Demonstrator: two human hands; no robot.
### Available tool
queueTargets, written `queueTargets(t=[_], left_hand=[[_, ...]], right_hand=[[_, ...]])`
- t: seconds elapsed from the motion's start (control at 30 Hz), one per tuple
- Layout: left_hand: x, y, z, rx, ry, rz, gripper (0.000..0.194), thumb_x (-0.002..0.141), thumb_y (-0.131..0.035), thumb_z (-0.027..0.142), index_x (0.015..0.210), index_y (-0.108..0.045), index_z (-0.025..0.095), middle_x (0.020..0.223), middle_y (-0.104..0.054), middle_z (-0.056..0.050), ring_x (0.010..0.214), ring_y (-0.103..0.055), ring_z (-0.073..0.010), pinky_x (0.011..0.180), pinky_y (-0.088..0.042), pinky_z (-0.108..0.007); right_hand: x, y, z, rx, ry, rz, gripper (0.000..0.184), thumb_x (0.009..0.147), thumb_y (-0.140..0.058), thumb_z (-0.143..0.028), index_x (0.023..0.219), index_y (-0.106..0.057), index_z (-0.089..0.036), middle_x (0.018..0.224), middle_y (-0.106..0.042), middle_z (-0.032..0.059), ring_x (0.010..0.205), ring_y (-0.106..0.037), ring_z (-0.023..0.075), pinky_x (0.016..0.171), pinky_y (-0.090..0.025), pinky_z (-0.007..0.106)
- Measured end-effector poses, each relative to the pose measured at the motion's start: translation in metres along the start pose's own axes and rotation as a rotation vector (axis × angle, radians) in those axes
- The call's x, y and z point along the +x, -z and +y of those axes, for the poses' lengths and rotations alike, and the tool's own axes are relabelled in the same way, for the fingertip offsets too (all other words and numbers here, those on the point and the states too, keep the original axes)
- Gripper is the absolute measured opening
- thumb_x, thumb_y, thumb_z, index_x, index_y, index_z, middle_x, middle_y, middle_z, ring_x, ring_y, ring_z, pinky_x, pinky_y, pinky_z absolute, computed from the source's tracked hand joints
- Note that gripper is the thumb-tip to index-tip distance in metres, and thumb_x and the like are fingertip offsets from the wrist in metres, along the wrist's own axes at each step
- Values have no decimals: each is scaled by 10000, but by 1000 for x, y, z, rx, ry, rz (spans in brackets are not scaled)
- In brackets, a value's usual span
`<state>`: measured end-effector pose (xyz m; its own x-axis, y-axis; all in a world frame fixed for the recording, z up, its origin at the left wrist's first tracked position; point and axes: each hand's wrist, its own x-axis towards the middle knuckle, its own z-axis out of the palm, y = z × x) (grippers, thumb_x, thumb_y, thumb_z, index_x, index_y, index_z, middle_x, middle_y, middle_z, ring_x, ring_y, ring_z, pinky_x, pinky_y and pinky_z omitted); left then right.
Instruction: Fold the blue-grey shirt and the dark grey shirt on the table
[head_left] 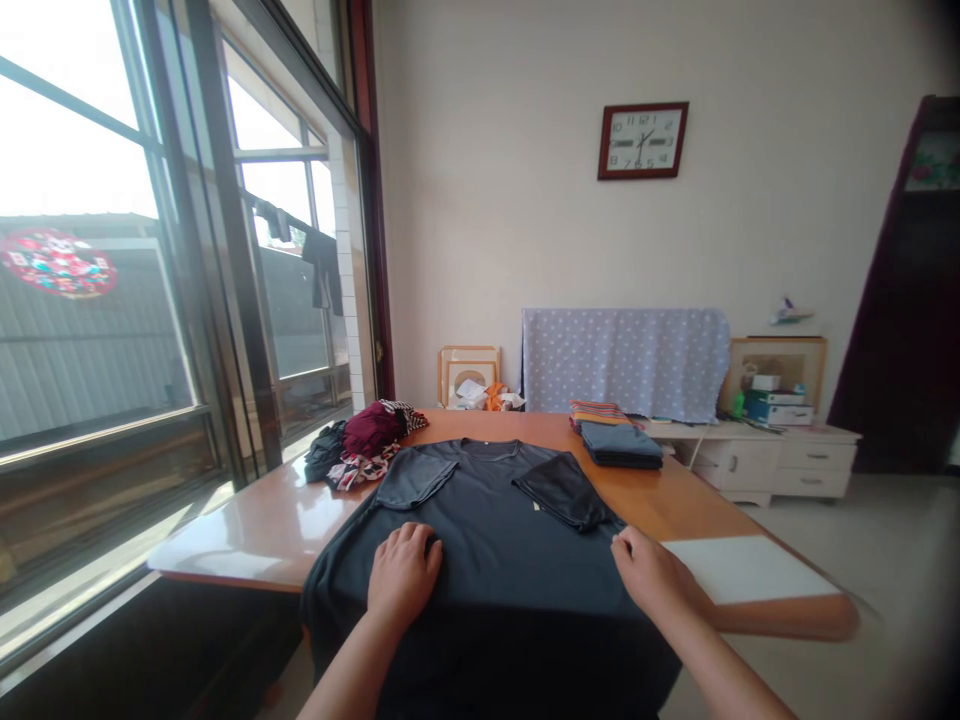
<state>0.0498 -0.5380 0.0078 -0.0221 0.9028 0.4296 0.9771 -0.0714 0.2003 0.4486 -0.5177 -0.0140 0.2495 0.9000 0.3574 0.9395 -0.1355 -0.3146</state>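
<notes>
- A wide window (97, 300) is seen along the left of the frame, and a wooden table (675, 505) fills the lower middle, its near edge running off toward the lower right.
- Open floor is left to the right of the table; on the tabletop, open room is seen mainly at the left corner and behind the shirt.
- A low white cabinet (772, 465) is placed at the right, its drawers shut, so the contents cannot be seen; a stack of boxes (776, 405) is set on top.
- A dark grey T-shirt (510, 590) is laid flat at the table's near side, its collar pointing away and its long axis running toward the wearer, with the lower part hanging over the near edge; both sleeves are folded inward.
- A heap of mixed clothes (360, 445) is piled beyond the shirt at upper left, and a folded dark blue stack (621, 445) lies beyond it at right.
- A white board (750, 568) lies at the right corner, just beside the right hand (654, 578).
- That hand is held open, fingertips on the shirt's right side; the left hand (403, 575) is laid open and palm-down on the shirt, with nothing seen gripped.
</notes>
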Motion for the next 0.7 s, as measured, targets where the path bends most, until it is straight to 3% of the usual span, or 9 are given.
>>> queueTargets(t=[0.4,0.7], left_hand=[[-2,7,3,-11,-7,-8,331,977,-387,420,1096,-648,255,1162,-619,-87,1112,-540,-257,928,-352,-382],[0,1,-1,-6,-21,-4,357,971,-372,454,1109,-640,262,1177,-618,-86,1108,-536,-266,906,-351,-388]], right_hand=[[3,-3,3,39,7,-22,266,932,-462,-383,738,-586,-248,735,-669,31,655,-535,190,576,-162,297],[4,-12,6,10,49,43,263,947,-439,-356,746,-557,-233,742,-658,24,657,-522,171,583,-161,296]])
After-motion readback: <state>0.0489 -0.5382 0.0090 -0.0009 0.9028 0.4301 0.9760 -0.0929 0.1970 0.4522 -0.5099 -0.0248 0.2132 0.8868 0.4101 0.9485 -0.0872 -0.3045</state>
